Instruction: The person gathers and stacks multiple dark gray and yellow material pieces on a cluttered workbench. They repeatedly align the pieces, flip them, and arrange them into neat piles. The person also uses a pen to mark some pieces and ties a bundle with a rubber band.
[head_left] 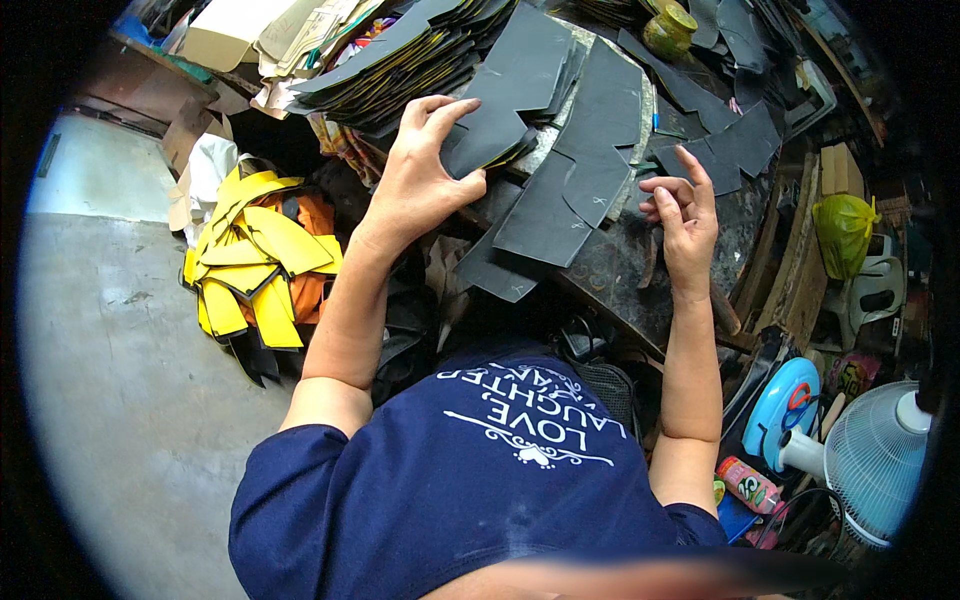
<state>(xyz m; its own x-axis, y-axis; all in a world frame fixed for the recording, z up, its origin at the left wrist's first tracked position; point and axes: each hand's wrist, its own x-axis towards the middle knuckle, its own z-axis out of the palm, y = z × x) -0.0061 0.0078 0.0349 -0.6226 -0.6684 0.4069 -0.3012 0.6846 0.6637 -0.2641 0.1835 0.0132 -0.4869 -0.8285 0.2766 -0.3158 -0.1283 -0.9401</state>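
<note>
My left hand reaches in at the upper middle, its thumb and fingers spread in a wide curve. The fingertips lie over the edge of a stack of cut dark grey sheet pieces, and I see nothing gripped between them. Right of that stack lie more dark notched sheet pieces, overlapping each other, with faint pale marks. My right hand hovers over the table beside their right end, index finger raised and the others loosely bent. Nothing shows in it.
A tall fanned pile of dark sheets with yellow edges stands at the back left. Yellow cut pieces heap up below it, left of my arm. A yellowish jar stands at the back. At the right are a yellow-green bag and a fan.
</note>
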